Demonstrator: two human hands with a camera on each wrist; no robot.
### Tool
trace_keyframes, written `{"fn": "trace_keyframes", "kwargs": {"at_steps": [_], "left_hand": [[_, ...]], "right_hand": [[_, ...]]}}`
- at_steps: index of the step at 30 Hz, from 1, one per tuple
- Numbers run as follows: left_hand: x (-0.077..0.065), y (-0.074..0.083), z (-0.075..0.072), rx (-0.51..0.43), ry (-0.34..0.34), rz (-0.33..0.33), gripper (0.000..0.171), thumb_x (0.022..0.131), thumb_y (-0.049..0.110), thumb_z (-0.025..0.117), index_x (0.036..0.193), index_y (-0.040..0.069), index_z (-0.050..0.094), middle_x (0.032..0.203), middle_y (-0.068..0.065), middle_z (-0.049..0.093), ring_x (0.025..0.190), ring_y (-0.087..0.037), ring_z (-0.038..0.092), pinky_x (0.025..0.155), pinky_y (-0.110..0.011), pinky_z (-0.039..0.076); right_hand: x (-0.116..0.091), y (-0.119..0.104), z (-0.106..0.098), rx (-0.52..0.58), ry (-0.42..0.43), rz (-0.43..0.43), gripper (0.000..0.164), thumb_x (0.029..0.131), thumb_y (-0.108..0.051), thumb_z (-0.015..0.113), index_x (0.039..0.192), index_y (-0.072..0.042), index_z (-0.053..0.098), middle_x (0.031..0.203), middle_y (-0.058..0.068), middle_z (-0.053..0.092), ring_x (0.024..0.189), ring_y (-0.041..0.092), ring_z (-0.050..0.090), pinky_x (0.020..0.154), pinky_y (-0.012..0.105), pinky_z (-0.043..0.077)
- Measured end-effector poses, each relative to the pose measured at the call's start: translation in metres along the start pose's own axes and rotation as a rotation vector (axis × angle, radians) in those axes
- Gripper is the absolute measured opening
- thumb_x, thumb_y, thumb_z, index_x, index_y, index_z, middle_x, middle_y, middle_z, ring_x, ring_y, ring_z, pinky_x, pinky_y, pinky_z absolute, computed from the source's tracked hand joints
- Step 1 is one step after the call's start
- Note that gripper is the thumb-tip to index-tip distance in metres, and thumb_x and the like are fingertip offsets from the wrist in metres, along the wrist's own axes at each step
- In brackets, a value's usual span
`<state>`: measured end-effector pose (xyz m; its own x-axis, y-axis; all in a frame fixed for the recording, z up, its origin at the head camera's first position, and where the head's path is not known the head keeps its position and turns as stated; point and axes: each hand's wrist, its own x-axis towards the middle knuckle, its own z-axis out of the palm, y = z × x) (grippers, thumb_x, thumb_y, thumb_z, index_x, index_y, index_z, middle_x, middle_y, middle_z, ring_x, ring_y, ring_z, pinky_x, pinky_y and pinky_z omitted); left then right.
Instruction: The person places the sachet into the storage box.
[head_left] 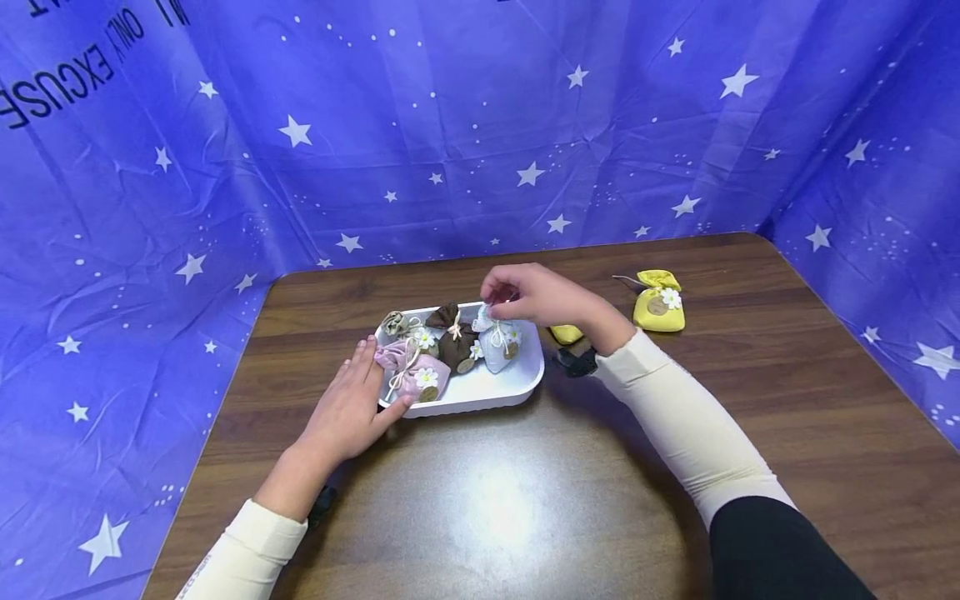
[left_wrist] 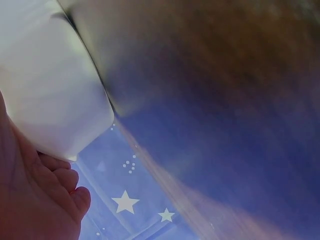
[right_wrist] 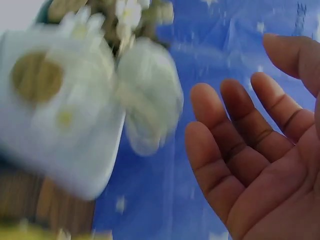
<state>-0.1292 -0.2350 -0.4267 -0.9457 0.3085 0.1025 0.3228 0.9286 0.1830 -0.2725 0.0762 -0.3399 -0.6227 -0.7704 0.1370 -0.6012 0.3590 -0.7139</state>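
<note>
My left hand [head_left: 345, 412] rests against the left end of a white tray [head_left: 491, 393], fingers straight along its side and thumb at the front rim. Four small drawstring pouches lie in the tray: pink [head_left: 408, 385], beige [head_left: 394, 324], dark brown [head_left: 453, 350] and white [head_left: 492, 352]. Above the tray's right end is my right hand [head_left: 543, 293], close over the white pouch's gathered top. The right wrist view shows the fingers of that hand [right_wrist: 260, 160] loosely spread, a gap between them and the white pouch [right_wrist: 150, 95]. Each pouch carries a daisy.
A yellow pouch [head_left: 660, 313] with a daisy lies on the wooden table [head_left: 600, 500] to the right. Another yellow pouch [head_left: 567, 334] is partly hidden under my right wrist. A blue star-patterned cloth [head_left: 450, 125] hangs behind and beside the table.
</note>
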Motion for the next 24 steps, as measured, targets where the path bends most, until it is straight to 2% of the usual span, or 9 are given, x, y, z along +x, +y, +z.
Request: {"fn": "trace_keyframes", "kwargs": {"at_steps": [5,11,15,18,21,24], "left_hand": [[-0.001,0.001,0.000,-0.004,-0.002,-0.007,0.083,0.099,0.055,0.049,0.141,-0.016,0.041,0.159,-0.031,0.016,0.147,-0.043,0.014,0.116,-0.057,0.020],[0.000,0.001,0.000,-0.008,-0.008,-0.011,0.085,0.099,0.057,0.047,0.143,-0.015,0.039,0.159,-0.031,0.014,0.148,-0.043,0.013,0.117,-0.057,0.019],[-0.001,0.002,0.000,-0.009,-0.024,-0.025,0.086,0.099,0.059,0.045,0.142,-0.015,0.040,0.160,-0.030,0.013,0.148,-0.042,0.012,0.117,-0.056,0.018],[-0.001,0.002,-0.001,-0.007,-0.026,-0.030,0.086,0.099,0.059,0.045,0.142,-0.015,0.041,0.160,-0.030,0.013,0.148,-0.042,0.011,0.117,-0.055,0.018],[0.000,0.003,-0.001,-0.004,-0.016,-0.024,0.085,0.099,0.059,0.045,0.142,-0.015,0.041,0.160,-0.030,0.014,0.148,-0.043,0.013,0.117,-0.056,0.018],[0.000,0.003,0.000,0.000,-0.010,-0.016,0.084,0.099,0.057,0.046,0.141,-0.016,0.041,0.159,-0.031,0.016,0.147,-0.044,0.014,0.117,-0.056,0.019]], "right_hand": [[-0.039,0.026,-0.028,0.002,0.136,0.117,0.019,0.090,-0.011,0.071,0.105,-0.001,0.065,0.095,0.006,0.068,0.089,0.019,0.063,0.079,0.032,0.051],[-0.085,0.060,-0.055,-0.027,0.281,0.264,0.014,0.089,-0.010,0.072,0.101,-0.004,0.067,0.092,0.005,0.068,0.085,0.017,0.061,0.073,0.024,0.048],[-0.114,0.076,-0.070,-0.024,0.323,0.375,0.015,0.091,-0.012,0.071,0.103,-0.003,0.065,0.092,0.009,0.067,0.077,0.018,0.060,0.061,0.025,0.049],[-0.132,0.086,-0.079,-0.027,0.346,0.434,0.018,0.093,-0.014,0.070,0.104,-0.001,0.064,0.093,0.013,0.067,0.074,0.019,0.060,0.057,0.025,0.049],[-0.149,0.097,-0.087,-0.057,0.385,0.464,0.021,0.093,-0.014,0.070,0.105,0.002,0.063,0.093,0.014,0.068,0.077,0.015,0.061,0.063,0.022,0.048],[-0.164,0.108,-0.094,-0.079,0.424,0.503,0.023,0.093,-0.013,0.069,0.106,0.005,0.062,0.092,0.009,0.066,0.078,0.009,0.059,0.065,0.019,0.047]]}}
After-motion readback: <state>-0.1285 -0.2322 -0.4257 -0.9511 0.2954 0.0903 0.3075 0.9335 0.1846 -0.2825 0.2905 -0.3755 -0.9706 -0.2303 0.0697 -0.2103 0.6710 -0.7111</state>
